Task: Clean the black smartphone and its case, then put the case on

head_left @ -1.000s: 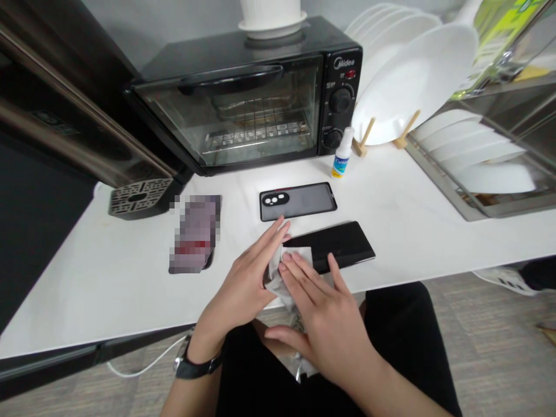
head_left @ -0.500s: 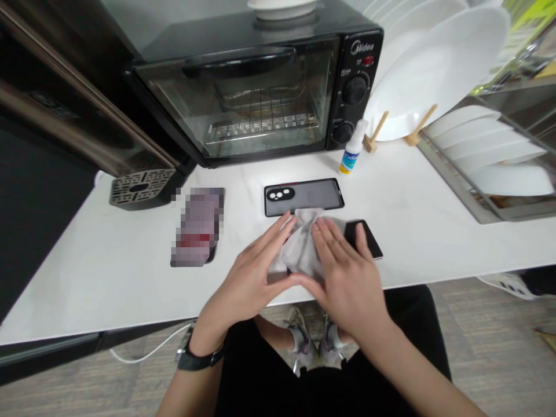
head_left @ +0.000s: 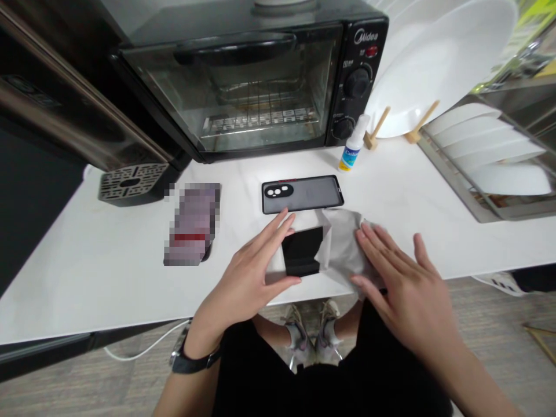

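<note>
A black smartphone (head_left: 302,253) lies on the white counter, its right part hidden under a grey cloth (head_left: 343,243). My left hand (head_left: 245,275) grips the phone's left end, fingers at its far edge and thumb at its near edge. Over the right end, my right hand (head_left: 403,278) holds the cloth down on the phone, fingers stretched across it and thumb on the near side. Just beyond the phone rests a dark-framed, translucent phone case (head_left: 308,197). A small white spray bottle (head_left: 353,147) with a blue and yellow label stands farther back.
A black toaster oven (head_left: 260,98) fills the back of the counter (head_left: 117,260). Left of the case lies a blurred-out flat item (head_left: 193,223). White plates (head_left: 438,69) on wooden pegs and a dish rack (head_left: 460,202) stand at right. A drip tray (head_left: 132,180) is at left.
My right hand has slid the cloth to the right along the phone, away from my left hand. The phone's dark left part has come into view. My left hand has stayed in place.
</note>
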`<action>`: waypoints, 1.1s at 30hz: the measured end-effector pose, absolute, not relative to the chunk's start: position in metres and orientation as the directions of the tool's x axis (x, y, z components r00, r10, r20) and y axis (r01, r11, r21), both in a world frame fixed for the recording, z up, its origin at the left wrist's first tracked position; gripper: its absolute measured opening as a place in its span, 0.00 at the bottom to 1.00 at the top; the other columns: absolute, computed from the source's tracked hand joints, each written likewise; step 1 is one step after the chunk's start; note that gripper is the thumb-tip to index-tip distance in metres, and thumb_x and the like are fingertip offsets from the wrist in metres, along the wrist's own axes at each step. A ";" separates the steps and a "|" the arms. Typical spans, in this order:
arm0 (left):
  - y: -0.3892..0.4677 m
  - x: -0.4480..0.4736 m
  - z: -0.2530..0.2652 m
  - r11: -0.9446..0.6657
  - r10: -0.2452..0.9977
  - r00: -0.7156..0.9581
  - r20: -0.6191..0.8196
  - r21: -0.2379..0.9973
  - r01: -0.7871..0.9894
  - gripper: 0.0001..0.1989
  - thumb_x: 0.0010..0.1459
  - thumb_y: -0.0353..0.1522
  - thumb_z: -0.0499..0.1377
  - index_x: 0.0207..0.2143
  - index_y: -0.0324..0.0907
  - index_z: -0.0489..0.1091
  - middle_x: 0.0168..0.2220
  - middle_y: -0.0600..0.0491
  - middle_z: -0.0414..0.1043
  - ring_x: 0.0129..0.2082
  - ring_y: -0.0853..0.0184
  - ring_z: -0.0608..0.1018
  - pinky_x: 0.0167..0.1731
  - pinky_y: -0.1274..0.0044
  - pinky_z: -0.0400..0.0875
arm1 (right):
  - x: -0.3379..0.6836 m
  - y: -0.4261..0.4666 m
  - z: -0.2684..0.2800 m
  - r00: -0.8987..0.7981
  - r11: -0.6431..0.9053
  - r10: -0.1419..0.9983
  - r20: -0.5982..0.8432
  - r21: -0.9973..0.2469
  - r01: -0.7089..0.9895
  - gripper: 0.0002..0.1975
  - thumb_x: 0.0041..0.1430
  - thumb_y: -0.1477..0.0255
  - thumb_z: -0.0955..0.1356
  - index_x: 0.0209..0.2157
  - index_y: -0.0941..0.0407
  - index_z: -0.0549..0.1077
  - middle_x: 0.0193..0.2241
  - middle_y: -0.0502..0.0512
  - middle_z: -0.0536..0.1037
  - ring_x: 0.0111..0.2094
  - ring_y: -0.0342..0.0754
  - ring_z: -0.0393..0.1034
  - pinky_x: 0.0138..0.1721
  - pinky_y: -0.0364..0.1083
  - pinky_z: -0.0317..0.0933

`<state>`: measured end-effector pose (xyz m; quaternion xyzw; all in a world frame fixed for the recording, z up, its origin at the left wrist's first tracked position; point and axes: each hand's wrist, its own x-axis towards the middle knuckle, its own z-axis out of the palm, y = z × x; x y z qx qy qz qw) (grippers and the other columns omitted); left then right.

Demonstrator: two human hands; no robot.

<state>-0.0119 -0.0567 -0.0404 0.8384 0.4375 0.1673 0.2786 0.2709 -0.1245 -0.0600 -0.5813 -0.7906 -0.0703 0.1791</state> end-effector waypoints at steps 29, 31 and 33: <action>-0.056 -0.013 -0.041 -0.505 0.803 0.592 0.060 0.594 0.626 0.50 0.66 0.34 0.65 0.78 0.58 0.35 0.80 0.53 0.37 0.77 0.54 0.55 0.75 0.61 0.56 | 0.173 -0.114 -0.067 -0.276 0.396 0.863 0.423 -0.229 0.889 0.43 0.72 0.46 0.60 0.65 0.73 0.68 0.66 0.73 0.69 0.70 0.64 0.64 0.71 0.63 0.54; -0.056 -0.013 -0.041 -0.508 0.805 0.592 0.053 0.576 0.640 0.50 0.65 0.29 0.62 0.78 0.58 0.36 0.80 0.54 0.37 0.78 0.55 0.53 0.75 0.60 0.54 | 0.157 -0.120 -0.066 -0.306 0.447 0.852 0.425 -0.283 0.849 0.42 0.72 0.46 0.60 0.64 0.71 0.69 0.66 0.69 0.70 0.70 0.59 0.63 0.73 0.60 0.53; -0.057 -0.013 -0.041 -0.499 0.814 0.579 0.042 0.562 0.660 0.51 0.63 0.27 0.62 0.78 0.59 0.35 0.80 0.55 0.37 0.78 0.55 0.53 0.75 0.60 0.54 | 0.161 -0.127 -0.063 -0.332 0.470 0.849 0.410 -0.302 0.829 0.39 0.73 0.47 0.60 0.65 0.67 0.70 0.67 0.63 0.71 0.70 0.55 0.64 0.73 0.58 0.52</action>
